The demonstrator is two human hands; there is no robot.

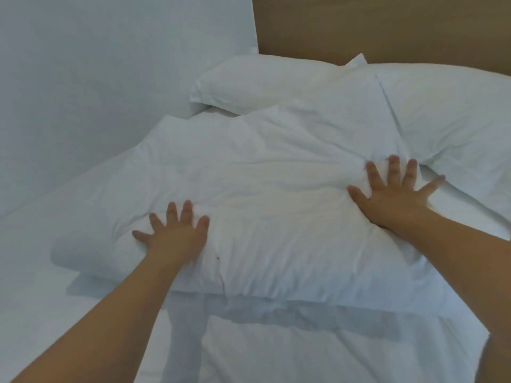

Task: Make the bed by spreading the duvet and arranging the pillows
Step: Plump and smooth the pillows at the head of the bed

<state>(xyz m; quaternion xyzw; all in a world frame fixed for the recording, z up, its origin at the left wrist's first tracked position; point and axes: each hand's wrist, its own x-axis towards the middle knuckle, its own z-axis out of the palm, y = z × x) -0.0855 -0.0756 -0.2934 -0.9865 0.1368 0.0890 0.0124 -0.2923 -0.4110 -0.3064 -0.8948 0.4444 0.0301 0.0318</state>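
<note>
Near the bed's (41, 313) foot-side edge of view, both arms reach forward. Left hand (174, 233) and right hand (392, 192) press flat, fingers spread wide, on the front pillow (262, 194), which dents softly: light, limp, best gripped by its corners. Beyond, two pillows (276, 84) lie against the headboard (387, 26). No writing shows.

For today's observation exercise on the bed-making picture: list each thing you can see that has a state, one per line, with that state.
Front pillow: lying flat, creased, pressed under both hands.
Back left pillow: against the headboard, partly covered by the front pillow.
Back right pillow: lying by the headboard.
Left hand: fingers spread, pressing the front pillow.
Right hand: fingers spread, pressing the front pillow.
Sheet: smooth.
</note>
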